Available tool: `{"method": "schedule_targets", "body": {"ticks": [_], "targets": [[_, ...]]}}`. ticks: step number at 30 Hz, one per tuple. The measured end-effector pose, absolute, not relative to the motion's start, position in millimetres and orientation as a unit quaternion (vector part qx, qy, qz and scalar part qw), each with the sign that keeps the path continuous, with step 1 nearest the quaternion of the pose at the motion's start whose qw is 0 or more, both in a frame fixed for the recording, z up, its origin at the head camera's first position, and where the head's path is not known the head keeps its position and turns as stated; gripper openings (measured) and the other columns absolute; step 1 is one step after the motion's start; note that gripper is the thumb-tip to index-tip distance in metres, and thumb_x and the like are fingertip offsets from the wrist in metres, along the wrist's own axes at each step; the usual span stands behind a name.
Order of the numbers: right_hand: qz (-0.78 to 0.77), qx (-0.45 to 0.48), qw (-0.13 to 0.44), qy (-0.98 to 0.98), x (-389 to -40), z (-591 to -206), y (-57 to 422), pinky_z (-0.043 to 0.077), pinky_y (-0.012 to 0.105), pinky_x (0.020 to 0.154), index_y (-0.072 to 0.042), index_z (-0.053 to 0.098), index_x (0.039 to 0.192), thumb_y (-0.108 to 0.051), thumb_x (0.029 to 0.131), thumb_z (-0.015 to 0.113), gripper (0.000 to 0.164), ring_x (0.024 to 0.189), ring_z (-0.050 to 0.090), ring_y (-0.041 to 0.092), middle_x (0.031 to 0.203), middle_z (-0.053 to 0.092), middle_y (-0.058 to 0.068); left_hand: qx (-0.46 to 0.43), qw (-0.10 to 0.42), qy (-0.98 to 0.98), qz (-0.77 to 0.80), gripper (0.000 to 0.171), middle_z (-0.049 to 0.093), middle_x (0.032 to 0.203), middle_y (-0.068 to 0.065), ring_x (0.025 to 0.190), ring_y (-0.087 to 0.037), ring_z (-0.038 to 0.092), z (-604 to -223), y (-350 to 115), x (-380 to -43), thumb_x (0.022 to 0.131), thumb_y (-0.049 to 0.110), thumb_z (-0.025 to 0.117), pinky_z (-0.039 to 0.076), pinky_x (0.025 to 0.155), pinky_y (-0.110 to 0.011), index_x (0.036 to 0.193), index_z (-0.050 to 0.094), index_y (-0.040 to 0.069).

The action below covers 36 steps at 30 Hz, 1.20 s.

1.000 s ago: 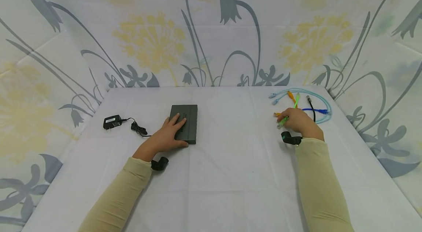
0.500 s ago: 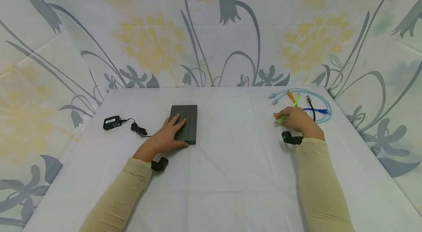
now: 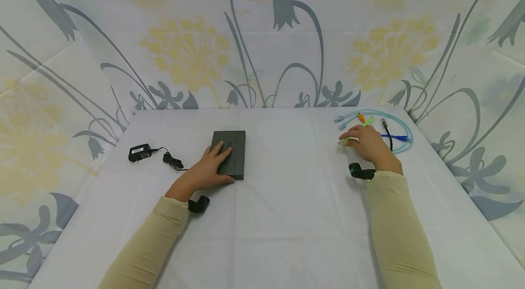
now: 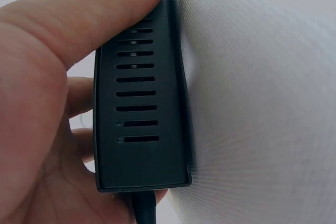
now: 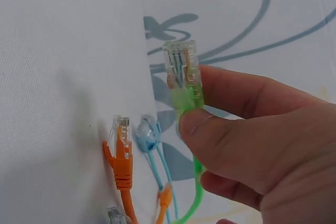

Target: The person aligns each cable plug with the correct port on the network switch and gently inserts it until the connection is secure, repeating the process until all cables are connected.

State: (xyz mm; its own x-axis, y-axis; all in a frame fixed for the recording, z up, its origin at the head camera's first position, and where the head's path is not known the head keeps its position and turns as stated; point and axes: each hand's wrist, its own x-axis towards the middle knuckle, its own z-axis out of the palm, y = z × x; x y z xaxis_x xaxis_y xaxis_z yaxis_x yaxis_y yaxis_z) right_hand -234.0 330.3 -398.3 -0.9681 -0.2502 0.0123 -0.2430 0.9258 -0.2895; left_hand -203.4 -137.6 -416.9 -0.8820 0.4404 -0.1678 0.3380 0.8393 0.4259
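My left hand (image 3: pixel 208 169) rests on a dark flat network box (image 3: pixel 239 154), fingers spread over its top and thumb along the near side. In the left wrist view the thumb lies across the box's slotted side (image 4: pixel 137 108), and a black plug (image 4: pixel 144 205) enters one end. My right hand (image 3: pixel 367 143) pinches the clear connector end of a green network cable (image 5: pixel 184 97) between thumb and fingers. Close by, an orange network cable (image 5: pixel 123 166) has its plug pointing up. A light blue network cable (image 3: pixel 404 122) loops around the bunch.
Left of the box lie a black power adapter (image 3: pixel 140 152) and its bundled cord (image 3: pixel 172 160). A short black cable (image 3: pixel 387 129) and a blue cable (image 3: pixel 395 137) lie beside the right hand. Flowered cloth (image 3: pixel 254 33) rises behind the white-covered table (image 3: pixel 287 216).
My right hand has shifted slightly away from me with the green plug, which now points left and is mostly covered by the fingers in the head view. The left hand has stayed on the box.
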Motion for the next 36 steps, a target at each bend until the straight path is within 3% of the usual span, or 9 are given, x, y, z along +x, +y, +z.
{"method": "schedule_targets", "body": {"ticks": [16, 24, 36], "targets": [[-0.093, -0.135, -0.06, 0.985, -232, -394, 321, 0.036, 0.063, 0.098, -0.017, 0.068, 0.124, -0.011, 0.1, 0.051, 0.03, 0.118, 0.045, 0.048, 0.128, 0.057, 0.016, 0.205, 0.133, 0.95, 0.195, 0.094, 0.004, 0.163, -0.018, 0.145, -0.053, 0.002, -416, -137, -203, 0.084, 0.047, 0.072, 0.029, 0.107, -0.067, 0.156, 0.022, 0.014], [-0.106, -0.125, -0.075, 0.984, -228, -386, 311, 0.025, 0.066, 0.104, -0.02, 0.069, 0.123, -0.01, 0.099, 0.053, 0.03, 0.122, 0.041, 0.047, 0.128, 0.057, 0.014, 0.201, 0.138, 0.95, 0.193, 0.094, 0.002, 0.163, -0.017, 0.145, -0.053, 0.001, -417, -137, -203, 0.085, 0.047, 0.071, 0.028, 0.108, -0.067, 0.156, 0.021, 0.014], [-0.095, -0.175, -0.123, 0.972, -227, -378, 297, 0.023, 0.062, 0.108, -0.021, 0.07, 0.121, -0.007, 0.096, 0.057, 0.031, 0.12, 0.045, 0.043, 0.121, 0.061, 0.015, 0.211, 0.128, 0.95, 0.19, 0.095, 0.003, 0.163, -0.018, 0.146, -0.052, 0.001, -422, -139, -206, 0.085, 0.048, 0.071, 0.028, 0.108, -0.066, 0.156, 0.02, 0.013]]}}
